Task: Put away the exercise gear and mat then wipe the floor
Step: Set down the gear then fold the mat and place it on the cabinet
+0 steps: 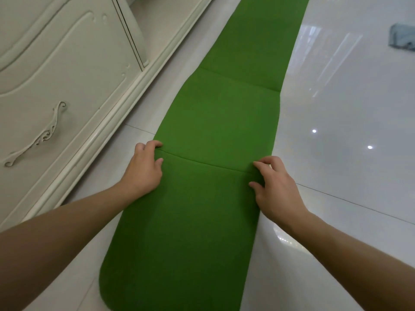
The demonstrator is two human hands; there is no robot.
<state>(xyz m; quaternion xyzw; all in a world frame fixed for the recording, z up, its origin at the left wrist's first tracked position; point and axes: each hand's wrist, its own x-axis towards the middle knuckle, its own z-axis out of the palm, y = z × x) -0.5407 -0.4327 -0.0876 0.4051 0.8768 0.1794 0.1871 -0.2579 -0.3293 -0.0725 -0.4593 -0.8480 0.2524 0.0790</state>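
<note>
Glossy white floor [336, 113] tiles fill the right and near parts of the view, with thin grout lines and bright light reflections on the right. Along the left stands a cream cabinet [56, 70] with carved curved mouldings, a stepped base rail and an ornate scrolled handle [37, 136] on its near door. A green mat [220, 108] lies flat on the floor just beside the cabinet base, running as a long strip from the near edge of the view to the far edge. Its near end is rounded. Two creases cross it: one between the hands, another farther away. The left hand [143, 169] grips the mat's left edge at the nearer crease, fingers curled over the edge onto the far side of the crease, thumb lying on the near panel. The right hand [277, 187] grips the mat's right edge at the same crease, fingers bent onto the green surface and thumb set on the near panel. At the crease the material is slightly raised between the two hands. Both bare forearms reach in from the near corners. A grey object [402, 38] lies on the floor at the far right, well apart from the mat; its nature cannot be told.
</note>
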